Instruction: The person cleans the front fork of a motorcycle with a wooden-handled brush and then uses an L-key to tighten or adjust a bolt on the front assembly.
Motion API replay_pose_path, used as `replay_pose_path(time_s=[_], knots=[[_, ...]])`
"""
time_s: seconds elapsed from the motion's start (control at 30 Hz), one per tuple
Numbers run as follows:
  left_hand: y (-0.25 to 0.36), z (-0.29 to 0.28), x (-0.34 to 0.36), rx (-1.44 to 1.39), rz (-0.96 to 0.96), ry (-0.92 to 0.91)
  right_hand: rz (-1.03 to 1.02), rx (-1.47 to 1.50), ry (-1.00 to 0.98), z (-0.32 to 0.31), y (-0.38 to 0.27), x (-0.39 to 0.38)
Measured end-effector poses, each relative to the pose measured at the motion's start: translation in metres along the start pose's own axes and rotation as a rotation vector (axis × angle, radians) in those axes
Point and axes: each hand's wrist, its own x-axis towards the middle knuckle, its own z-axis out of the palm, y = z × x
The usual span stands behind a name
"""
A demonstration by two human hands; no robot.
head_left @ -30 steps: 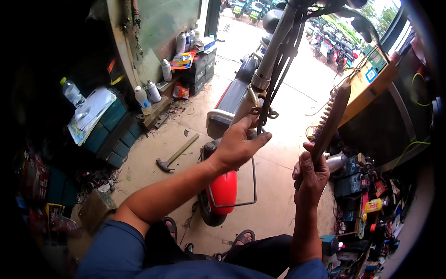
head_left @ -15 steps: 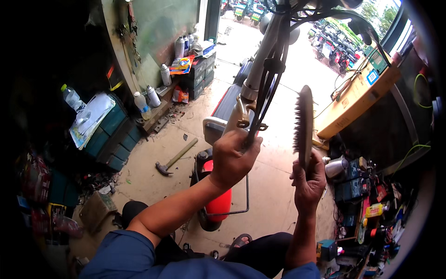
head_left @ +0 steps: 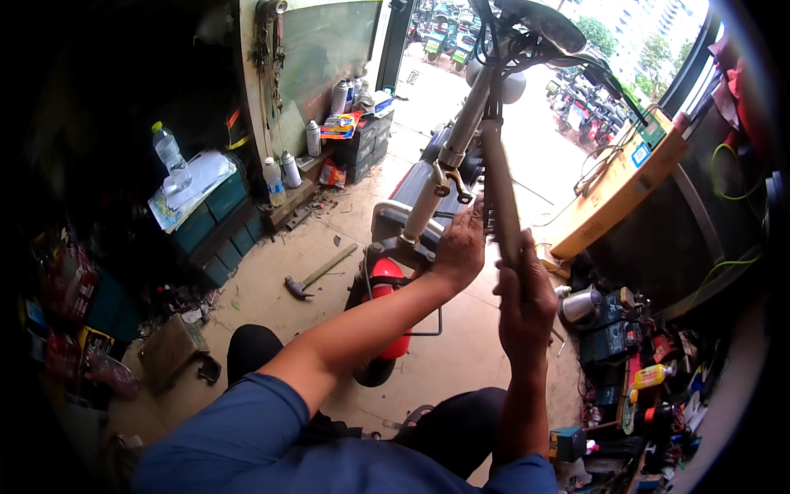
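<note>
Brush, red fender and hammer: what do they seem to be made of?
Brush: probably wood, from its matte brown back; the dark bristles' material is unclear. Red fender: painted metal or plastic; its smooth, even colour leaves either possible. Hammer: handle likely wood, dull brownish; head metal-looking, dark grey.

I see the wooden brush (head_left: 505,202) held almost upright, tip high, its dark bristles turned left toward the bike's pale steering column (head_left: 425,207), which slants with its top to the right; black cables (head_left: 494,92) hang beside it, their lower run hidden behind the brush
</note>
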Motion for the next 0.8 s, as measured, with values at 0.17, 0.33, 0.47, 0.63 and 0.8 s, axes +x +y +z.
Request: replay_pose_path(time_s=[0.17, 0.33, 0.47, 0.63, 0.8], knots=[[-0.013, 0.022, -0.017, 0.15, -0.034, 0.129, -0.324, -0.354, -0.18, -0.021, -0.005, 0.032], [-0.026, 0.023, -0.022, 0.197, -0.028, 0.075, -0.174, -0.433, -0.378, -0.017, -0.014, 0.043], [-0.029, 0.036, -0.026, 0.216, 0.023, 0.217, -0.092, -0.551, -0.53, -0.005, -0.03, 0.078], [-0.036, 0.012, -0.021, 0.122, 0.051, 0.17, -0.124, -0.677, -0.687, 0.003, -0.044, 0.118], [-0.045, 0.009, -0.023, 0.174, 0.037, 0.208, -0.306, -0.75, -0.681, 0.017, -0.063, 0.119]])
